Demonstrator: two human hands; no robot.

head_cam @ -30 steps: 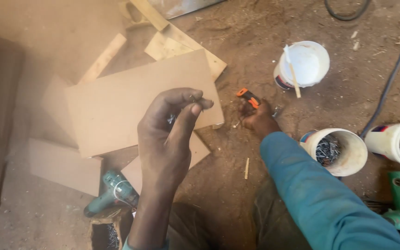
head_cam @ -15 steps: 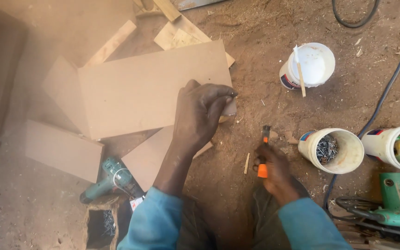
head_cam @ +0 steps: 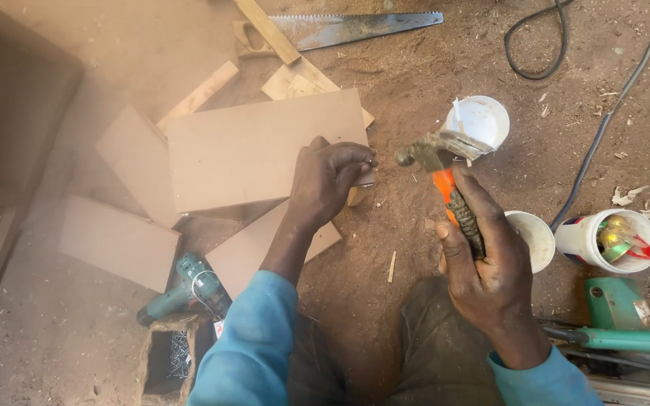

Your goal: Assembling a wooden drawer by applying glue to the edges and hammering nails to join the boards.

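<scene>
Gripping the hammer by its orange-and-black handle, the right hand holds it right of centre, head up and tipped left. The handle's long axis climbs toward the left hand, whose fingers pinch closed on something too small to tell at the right edge of the flat brown board, just left of the hammer head.

You had one hammer, one saw, one drill, three white tubs, four flat boards and two cables around you.
</scene>
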